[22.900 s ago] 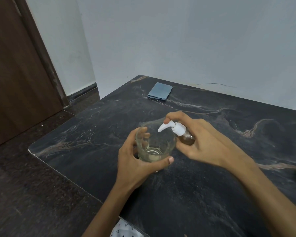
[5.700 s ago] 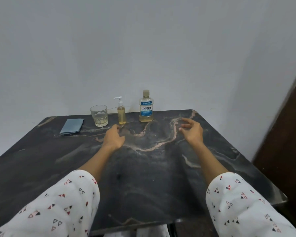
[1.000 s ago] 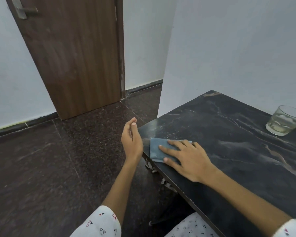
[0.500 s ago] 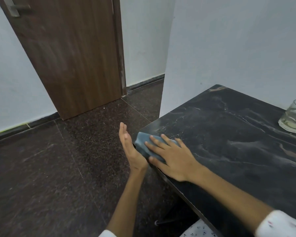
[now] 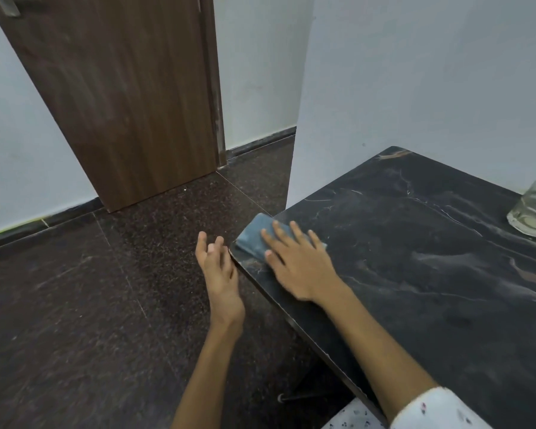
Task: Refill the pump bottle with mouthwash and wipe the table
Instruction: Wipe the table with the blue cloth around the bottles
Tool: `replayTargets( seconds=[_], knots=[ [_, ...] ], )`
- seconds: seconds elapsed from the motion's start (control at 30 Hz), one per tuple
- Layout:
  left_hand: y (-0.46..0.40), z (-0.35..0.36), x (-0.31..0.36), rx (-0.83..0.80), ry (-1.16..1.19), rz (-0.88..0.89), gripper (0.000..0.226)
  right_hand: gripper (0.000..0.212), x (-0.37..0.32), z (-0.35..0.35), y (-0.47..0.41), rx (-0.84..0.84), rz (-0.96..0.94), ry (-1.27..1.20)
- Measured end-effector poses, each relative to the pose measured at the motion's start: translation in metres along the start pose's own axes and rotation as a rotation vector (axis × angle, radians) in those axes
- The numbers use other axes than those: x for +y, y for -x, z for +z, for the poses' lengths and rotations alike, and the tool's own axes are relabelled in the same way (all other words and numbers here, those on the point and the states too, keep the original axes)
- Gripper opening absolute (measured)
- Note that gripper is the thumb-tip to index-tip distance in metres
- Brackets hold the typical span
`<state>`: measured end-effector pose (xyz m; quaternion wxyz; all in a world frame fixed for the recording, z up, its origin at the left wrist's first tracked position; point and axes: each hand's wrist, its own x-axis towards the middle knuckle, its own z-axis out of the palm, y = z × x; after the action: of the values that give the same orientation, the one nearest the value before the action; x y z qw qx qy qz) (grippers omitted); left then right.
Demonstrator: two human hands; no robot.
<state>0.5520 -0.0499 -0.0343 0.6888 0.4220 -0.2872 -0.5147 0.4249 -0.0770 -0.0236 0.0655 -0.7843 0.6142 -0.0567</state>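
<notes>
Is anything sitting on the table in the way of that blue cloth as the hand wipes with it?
Nothing near it. The right hand presses the blue cloth flat at the table corner, and the dark top around it looks bare. The only thing visible is a drinking glass far off by the wall.

From my remote seat, the tabletop (image 5: 430, 274) filled the 3 to 5 o'clock part of the view. The cloth (image 5: 254, 235) lay at its corner, part of it past the edge, under my right hand (image 5: 297, 264). My left hand (image 5: 218, 274) hung off the tabletop at the cloth's 8 o'clock, over the floor (image 5: 90, 305). The glass (image 5: 534, 212) stood far out at 3 o'clock, the door (image 5: 121, 97) at 11 o'clock.
</notes>
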Motion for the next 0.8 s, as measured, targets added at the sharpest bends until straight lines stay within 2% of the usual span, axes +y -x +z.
replayTargets(
  seconds=[0.1, 0.2, 0.33, 0.43, 0.5, 0.63, 0.8],
  knots=[
    [0.004, 0.003, -0.001, -0.027, -0.047, 0.008, 0.049, 0.052, -0.003, -0.004, 0.048, -0.002, -0.103, -0.022],
    [0.004, 0.007, -0.004, -0.068, -0.101, 0.013, 0.054, 0.057, 0.019, -0.011, 0.102, -0.012, -0.099, -0.03],
    [0.005, 0.01, -0.007, -0.087, -0.13, 0.008, 0.052, 0.066, 0.061, -0.023, 0.121, -0.026, 0.139, 0.041],
    [0.008, 0.012, -0.005, -0.098, -0.149, 0.012, 0.05, 0.059, 0.073, -0.023, 0.088, -0.015, 0.324, 0.068],
    [0.011, 0.012, -0.004, -0.103, -0.149, 0.005, 0.05, 0.055, 0.062, -0.021, 0.059, -0.026, 0.37, 0.033],
    [0.014, 0.01, -0.002, -0.091, -0.132, 0.001, 0.049, 0.054, 0.012, -0.014, 0.03, -0.036, 0.178, -0.013],
    [0.015, 0.013, -0.005, -0.102, -0.214, 0.059, 0.058, 0.055, -0.018, -0.005, 0.083, 0.043, -0.029, -0.032]
  ],
)
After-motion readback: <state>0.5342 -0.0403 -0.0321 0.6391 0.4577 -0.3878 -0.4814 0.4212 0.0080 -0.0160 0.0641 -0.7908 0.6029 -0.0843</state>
